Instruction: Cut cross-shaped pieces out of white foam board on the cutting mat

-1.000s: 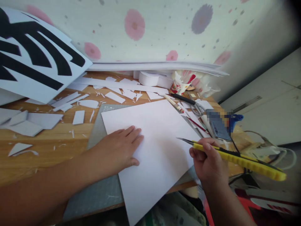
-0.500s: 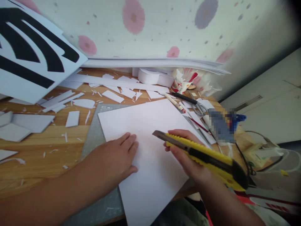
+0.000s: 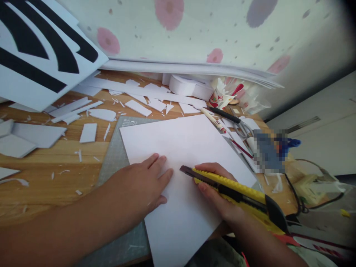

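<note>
white board sheet point(image 3: 182, 200), was that what lay in the middle of the head view?

yes, on top of a grey cutting mat point(image 3: 122, 237), set askew to it, its near corner jutting past the table edge. the mat rested on a wooden table point(image 3: 94, 148).

and the left hand point(image 3: 146, 181)?

palm down on the sheet, fingers loosely spread, gripping nothing.

the right hand point(image 3: 222, 205)?

that one was wrapped round a yellow snap-off utility knife point(image 3: 241, 194). the bare blade point(image 3: 187, 170) pointed toward the left hand, near its fingers.

was the blade's tip touching the sheet?

i couldn't tell. it sat over the sheet, between the two hands.

what lay about them?

white offcuts point(image 3: 137, 107) were scattered beyond the mat and to its left. by the sheet's right edge lay a whitish pen point(image 3: 214, 120) and a thin red stick point(image 3: 241, 148). farther back stood a printed paper cup point(image 3: 219, 99) with something red poking out.

and at the upper left?

a tilted white panel point(image 3: 52, 66) with bold black strokes.
</note>
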A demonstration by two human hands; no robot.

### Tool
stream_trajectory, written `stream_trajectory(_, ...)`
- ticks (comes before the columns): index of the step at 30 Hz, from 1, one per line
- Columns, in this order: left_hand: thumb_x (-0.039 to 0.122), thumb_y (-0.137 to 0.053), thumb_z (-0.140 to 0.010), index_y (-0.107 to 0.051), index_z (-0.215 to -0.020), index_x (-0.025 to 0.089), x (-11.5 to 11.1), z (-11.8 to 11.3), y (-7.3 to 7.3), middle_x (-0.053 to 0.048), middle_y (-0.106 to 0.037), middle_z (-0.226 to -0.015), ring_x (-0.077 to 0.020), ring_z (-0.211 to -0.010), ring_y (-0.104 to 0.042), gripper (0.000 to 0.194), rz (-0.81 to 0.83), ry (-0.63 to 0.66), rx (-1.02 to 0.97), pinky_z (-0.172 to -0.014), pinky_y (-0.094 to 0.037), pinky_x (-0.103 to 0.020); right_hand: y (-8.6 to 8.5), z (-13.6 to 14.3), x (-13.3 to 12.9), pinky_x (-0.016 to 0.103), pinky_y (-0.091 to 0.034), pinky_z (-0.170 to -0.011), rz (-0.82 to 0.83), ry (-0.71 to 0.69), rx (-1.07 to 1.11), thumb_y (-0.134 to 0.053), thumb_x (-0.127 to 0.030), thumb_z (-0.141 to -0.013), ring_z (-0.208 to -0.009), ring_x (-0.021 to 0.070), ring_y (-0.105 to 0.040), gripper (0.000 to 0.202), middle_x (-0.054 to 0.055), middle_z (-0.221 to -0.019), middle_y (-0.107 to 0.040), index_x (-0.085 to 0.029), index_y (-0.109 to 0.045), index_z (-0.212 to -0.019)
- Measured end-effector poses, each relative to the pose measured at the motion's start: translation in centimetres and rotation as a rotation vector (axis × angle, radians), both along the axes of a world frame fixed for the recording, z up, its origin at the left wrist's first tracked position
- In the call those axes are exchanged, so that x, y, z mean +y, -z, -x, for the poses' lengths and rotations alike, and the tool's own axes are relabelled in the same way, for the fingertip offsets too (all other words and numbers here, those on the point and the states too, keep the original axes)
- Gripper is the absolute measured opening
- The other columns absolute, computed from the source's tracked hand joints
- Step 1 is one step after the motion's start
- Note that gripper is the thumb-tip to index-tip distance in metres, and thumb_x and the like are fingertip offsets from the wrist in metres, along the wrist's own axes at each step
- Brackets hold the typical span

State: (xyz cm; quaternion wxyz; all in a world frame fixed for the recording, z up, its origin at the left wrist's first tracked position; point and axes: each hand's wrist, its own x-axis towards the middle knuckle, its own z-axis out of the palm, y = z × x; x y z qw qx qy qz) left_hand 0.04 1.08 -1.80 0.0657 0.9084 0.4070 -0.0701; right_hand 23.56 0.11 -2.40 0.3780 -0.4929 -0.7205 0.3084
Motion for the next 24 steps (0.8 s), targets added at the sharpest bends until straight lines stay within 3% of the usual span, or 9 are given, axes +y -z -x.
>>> stream_trajectory(4, 0.035, -0.067, -0.091, -0.057, -0.142, 0.019, 0.14, -0.1, -0.11, -0.026, -0.049, -0.149, -0.0428, -0.137, -0.048, 0.054, 0.013, 0.0, 0.036, -0.1, -0.054, -0.056, -0.07, 0.26, -0.14, 0.023, -0.058, -0.065, -0.088, -0.002, -0.017, -0.062, -0.02, -0.079, -0.071, 0.0153, -0.071, 0.023, -0.001, -0.085, -0.076, -0.025, -0.067, -0.101)
stream_trajectory(12, 0.037, -0.068, -0.09, -0.057, -0.142, 0.02, 0.18, 0.06, 0.02, -0.025, -0.05, -0.149, -0.0431, -0.137, -0.048, 0.056, -0.015, 0.017, 0.014, -0.102, -0.053, -0.057, -0.75, 0.53, -0.09, 0.022, -0.06, -0.066, -0.095, -0.038, -0.099, -0.06, -0.018, -0.081, -0.071, 0.0153, -0.073, 0.022, 0.001, -0.086, -0.077, -0.023, -0.065, -0.102)
stream_trajectory(24, 0.045, -0.07, -0.088, -0.055, -0.142, 0.023, 0.14, 0.14, 0.66, -0.023, -0.052, -0.148, -0.0419, -0.131, -0.054, 0.06, -0.099, 0.015, -0.018, -0.095, -0.057, -0.054, 0.05, 0.45, -0.07, 0.023, -0.06, -0.069, -0.243, -0.146, -0.155, -0.059, -0.016, -0.084, -0.074, 0.0147, -0.073, 0.027, 0.002, -0.09, -0.076, -0.023, -0.064, -0.11)
